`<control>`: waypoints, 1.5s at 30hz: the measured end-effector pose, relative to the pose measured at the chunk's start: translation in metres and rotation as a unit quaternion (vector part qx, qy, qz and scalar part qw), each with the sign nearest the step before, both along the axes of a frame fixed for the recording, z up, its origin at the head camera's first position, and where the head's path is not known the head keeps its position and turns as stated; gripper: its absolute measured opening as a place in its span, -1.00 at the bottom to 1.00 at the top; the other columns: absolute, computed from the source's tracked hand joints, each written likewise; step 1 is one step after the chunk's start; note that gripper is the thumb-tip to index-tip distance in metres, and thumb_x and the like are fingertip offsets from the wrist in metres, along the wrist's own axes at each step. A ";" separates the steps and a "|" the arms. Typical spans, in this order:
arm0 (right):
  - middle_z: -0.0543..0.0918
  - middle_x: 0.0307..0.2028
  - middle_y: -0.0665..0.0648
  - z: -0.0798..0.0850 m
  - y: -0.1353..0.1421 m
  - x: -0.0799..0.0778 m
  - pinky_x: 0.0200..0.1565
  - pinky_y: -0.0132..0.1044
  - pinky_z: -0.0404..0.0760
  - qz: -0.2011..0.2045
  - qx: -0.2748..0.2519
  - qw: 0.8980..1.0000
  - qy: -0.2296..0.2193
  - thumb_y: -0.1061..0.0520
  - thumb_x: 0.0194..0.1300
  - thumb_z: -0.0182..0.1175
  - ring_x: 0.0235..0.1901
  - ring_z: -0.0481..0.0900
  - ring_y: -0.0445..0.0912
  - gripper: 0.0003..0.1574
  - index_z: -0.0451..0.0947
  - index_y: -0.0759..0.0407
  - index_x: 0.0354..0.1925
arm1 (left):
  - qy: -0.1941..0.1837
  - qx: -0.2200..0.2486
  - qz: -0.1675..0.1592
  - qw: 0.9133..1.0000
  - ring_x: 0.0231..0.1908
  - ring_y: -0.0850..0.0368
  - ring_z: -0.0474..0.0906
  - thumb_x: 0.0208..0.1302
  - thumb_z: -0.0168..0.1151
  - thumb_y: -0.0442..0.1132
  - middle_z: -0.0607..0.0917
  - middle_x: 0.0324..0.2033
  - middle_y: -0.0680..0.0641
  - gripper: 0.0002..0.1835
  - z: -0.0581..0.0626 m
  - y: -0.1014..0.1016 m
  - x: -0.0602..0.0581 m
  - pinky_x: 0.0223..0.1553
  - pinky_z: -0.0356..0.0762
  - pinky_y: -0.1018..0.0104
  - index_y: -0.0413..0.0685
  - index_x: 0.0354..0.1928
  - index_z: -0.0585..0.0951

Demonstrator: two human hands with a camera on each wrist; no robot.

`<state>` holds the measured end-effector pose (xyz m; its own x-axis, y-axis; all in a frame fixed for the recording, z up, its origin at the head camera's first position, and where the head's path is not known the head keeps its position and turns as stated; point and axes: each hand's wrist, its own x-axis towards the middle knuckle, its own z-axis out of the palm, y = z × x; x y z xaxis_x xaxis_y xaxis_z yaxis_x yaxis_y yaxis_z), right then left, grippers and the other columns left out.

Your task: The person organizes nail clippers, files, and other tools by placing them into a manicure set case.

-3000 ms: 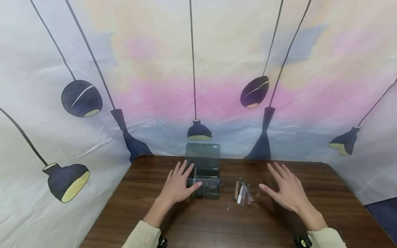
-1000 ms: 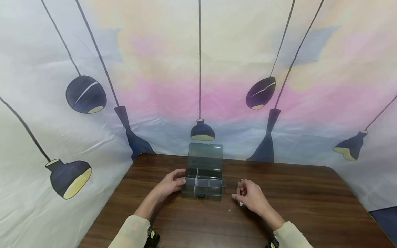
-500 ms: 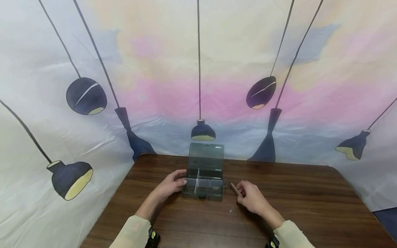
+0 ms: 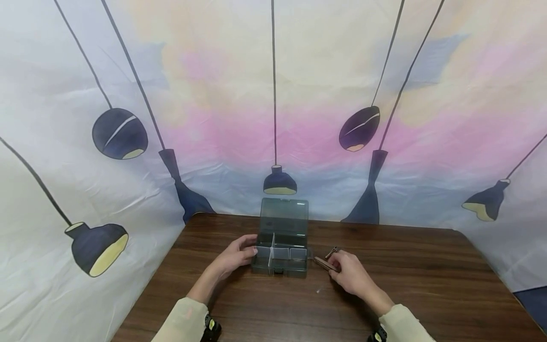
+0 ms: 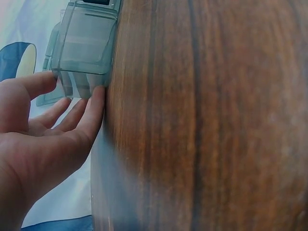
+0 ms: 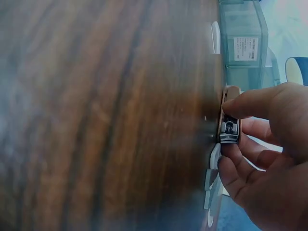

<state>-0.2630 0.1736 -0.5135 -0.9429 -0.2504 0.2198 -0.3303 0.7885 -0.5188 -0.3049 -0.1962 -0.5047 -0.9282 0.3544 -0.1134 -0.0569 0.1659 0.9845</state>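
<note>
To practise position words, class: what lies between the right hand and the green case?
In the head view, a slim brown tool held by the right hand, a darker piece beside it, and a small clear piece beside the green case.

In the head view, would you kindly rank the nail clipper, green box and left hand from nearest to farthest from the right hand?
1. Nail clipper, in the right hand.
2. Green box, left of that hand.
3. Left hand, at box's left side.
</note>
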 end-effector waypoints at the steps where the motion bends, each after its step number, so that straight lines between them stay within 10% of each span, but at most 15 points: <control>1: 0.53 -0.39 -0.10 0.000 0.001 0.000 -0.30 -0.23 0.54 -0.001 0.000 1.000 -0.001 0.28 0.08 0.45 -0.36 0.48 -0.22 -0.77 0.64 0.02 -0.34 | -0.001 0.000 -0.001 1.000 0.29 -0.16 0.36 0.46 0.15 -0.25 0.27 0.40 -0.30 -0.36 0.000 0.000 0.000 0.22 0.45 -0.09 -0.19 0.48 0.20; 22: 0.56 -0.37 -0.13 0.028 0.018 -0.012 -0.32 -0.28 0.52 0.051 -0.017 0.998 0.015 0.27 0.20 0.38 -0.41 0.48 -0.25 -0.79 0.65 -0.01 -0.23 | -0.005 0.004 -0.011 1.000 0.31 -0.15 0.34 0.45 0.19 -0.19 0.24 0.42 -0.30 -0.34 0.000 -0.003 -0.001 0.23 0.44 -0.08 -0.18 0.49 0.20; 45: 0.59 -0.30 -0.10 0.032 -0.036 -0.045 -0.26 -0.27 0.58 0.063 -0.101 0.991 0.053 0.22 0.22 0.41 -0.33 0.53 -0.22 -0.78 0.70 -0.04 -0.16 | -0.005 -0.009 -0.023 1.000 0.31 -0.16 0.34 0.45 0.18 -0.14 0.23 0.42 -0.30 -0.32 0.001 -0.006 0.001 0.22 0.46 -0.05 -0.17 0.50 0.18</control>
